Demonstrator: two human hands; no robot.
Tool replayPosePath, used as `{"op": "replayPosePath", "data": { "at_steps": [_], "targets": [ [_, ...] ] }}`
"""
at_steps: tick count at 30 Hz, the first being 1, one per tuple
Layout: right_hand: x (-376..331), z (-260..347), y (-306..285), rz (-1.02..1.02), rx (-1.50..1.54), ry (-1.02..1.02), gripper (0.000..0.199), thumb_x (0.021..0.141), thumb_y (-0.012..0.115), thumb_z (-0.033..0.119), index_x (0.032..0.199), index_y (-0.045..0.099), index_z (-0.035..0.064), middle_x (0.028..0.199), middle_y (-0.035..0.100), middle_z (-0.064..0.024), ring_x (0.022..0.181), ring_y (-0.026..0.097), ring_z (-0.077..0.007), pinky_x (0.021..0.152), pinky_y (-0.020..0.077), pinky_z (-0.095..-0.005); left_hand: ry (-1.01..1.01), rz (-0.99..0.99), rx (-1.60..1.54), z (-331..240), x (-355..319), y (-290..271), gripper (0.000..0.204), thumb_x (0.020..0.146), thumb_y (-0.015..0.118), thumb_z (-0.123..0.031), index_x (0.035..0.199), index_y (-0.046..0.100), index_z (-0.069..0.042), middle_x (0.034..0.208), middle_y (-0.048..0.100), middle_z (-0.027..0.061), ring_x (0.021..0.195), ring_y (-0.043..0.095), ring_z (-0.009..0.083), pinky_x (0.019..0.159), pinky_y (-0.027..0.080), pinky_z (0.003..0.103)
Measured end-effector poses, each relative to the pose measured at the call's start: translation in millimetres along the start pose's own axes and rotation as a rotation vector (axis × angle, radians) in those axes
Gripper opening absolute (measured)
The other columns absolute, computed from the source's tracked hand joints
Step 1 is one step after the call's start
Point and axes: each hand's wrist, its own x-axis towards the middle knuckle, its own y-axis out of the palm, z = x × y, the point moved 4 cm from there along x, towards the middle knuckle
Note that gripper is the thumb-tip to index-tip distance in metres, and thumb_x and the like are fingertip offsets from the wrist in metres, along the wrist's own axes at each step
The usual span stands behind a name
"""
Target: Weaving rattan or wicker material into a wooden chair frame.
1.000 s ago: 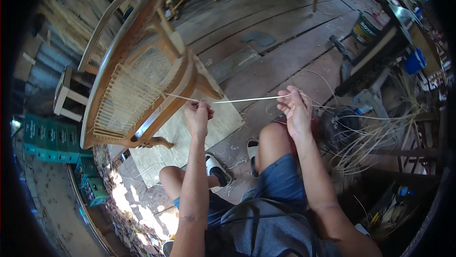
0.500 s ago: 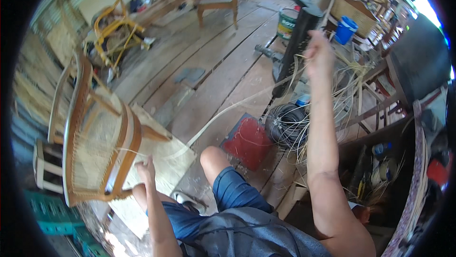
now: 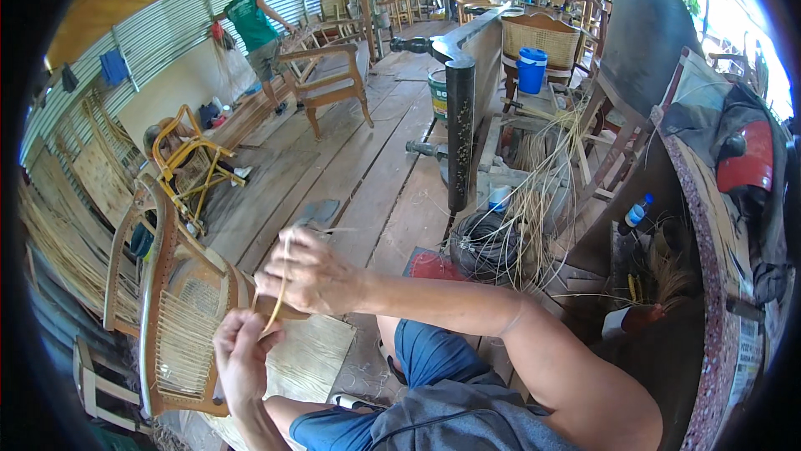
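My left hand [image 3: 240,352] pinches a pale cane strand [image 3: 281,299] near the right edge of a wooden chair frame. Just above it, my right hand [image 3: 310,274] is curled round the same strand, which bows between the two; this hand is slightly blurred. The wooden chair [image 3: 148,342] stands tilted at my left, holes running along its rim. Many parallel cane strands [image 3: 182,342] cross its opening, and a finished woven patch [image 3: 198,299] shows higher up. Both hands partly hide the chair's right side.
A plywood sheet [image 3: 313,359] lies under the chair. Loose cane strands [image 3: 542,201] and a dark coil [image 3: 486,244] lie ahead right, near a black post [image 3: 460,134]. A stone-edged bench [image 3: 709,301] bounds my right. A person in a green shirt [image 3: 249,21] stands far back.
My right hand has come from far out at the right back beside my left hand. My left hand has shifted slightly lower and leftward. The view has tipped up, showing more of the room.
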Motion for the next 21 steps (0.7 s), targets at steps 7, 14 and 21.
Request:
{"op": "replayPosePath", "data": {
  "at_steps": [7, 14, 21],
  "targets": [
    [43, -38, -26, -0.377, 0.185, 0.319, 0.01, 0.084, 0.064, 0.006, 0.094, 0.066, 0.0044, 0.104, 0.067, -0.0111, 0.098, 0.064, -0.0274, 0.086, 0.0496, -0.0377, 0.196, -0.024, -0.611, -59, -91, -51, 0.017, 0.098, 0.045, -0.02, 0.104, 0.049, -0.005, 0.078, 0.059, 0.005, 0.074, 0.064, 0.021, 0.087, 0.052, 0.054],
    [-57, -167, -20, -0.374, 0.249, 0.737, 0.026, 0.093, 0.06, 0.023, 0.101, 0.067, -0.0008, 0.098, 0.069, -0.0143, 0.091, 0.067, -0.0224, 0.081, 0.051, -0.0312, 0.045, -0.497, 0.242, -76, -225, -200, 0.015, 0.088, 0.063, -0.014, 0.08, 0.058, -0.002, 0.051, 0.041, -0.0064, 0.043, 0.034, 0.0037, 0.046, 0.038, 0.023],
    [-209, -257, -40, -0.15, -0.112, 1.072, 0.025, 0.089, 0.061, 0.025, 0.093, 0.068, 0.0014, 0.083, 0.067, -0.0185, 0.078, 0.066, -0.0274, 0.071, 0.0485, -0.0348, 0.143, -0.884, 1.035, -109, -347, -320, 0.021, 0.095, 0.058, -0.015, 0.081, 0.06, 0.0, 0.067, 0.043, -0.0067, 0.062, 0.032, 0.0019, 0.052, 0.024, 0.021]
  ]
}}
